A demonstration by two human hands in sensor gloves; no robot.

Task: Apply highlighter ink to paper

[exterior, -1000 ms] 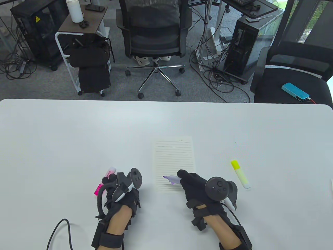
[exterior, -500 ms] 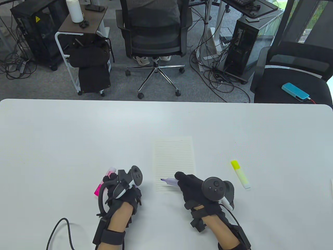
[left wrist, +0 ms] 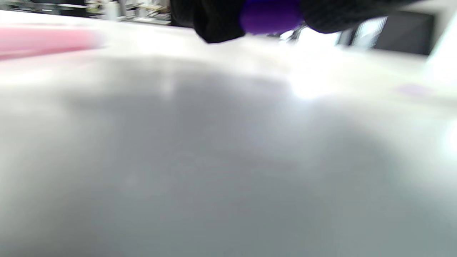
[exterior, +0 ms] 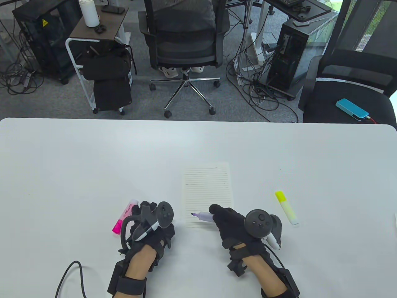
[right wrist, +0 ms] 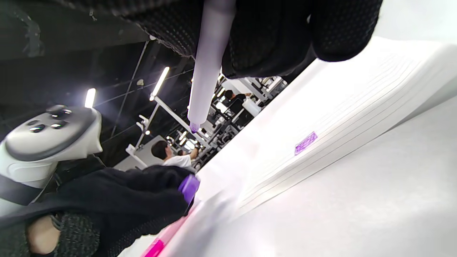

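A lined paper sheet (exterior: 207,189) lies at the table's middle. My right hand (exterior: 217,213) grips a pale purple highlighter (exterior: 203,216), uncapped, its tip over the sheet's lower left corner. In the right wrist view the barrel (right wrist: 210,71) hangs down with its tip a little off the sheet, and a short purple mark (right wrist: 306,142) shows on the paper (right wrist: 342,107). My left hand (exterior: 149,208) lies left of the sheet, its fingers curled round a purple cap (left wrist: 269,16), which also shows in the right wrist view (right wrist: 188,185).
A pink highlighter (exterior: 124,216) lies just left of my left hand. Capped, a yellow highlighter (exterior: 287,207) lies to the right of my right hand. The white table (exterior: 93,161) ends at the far edge, with office chairs and computer towers beyond.
The purple tip has slid left across the paper's lower part, then held still. My left hand has shifted right toward the paper, uncovering more of the pink highlighter.
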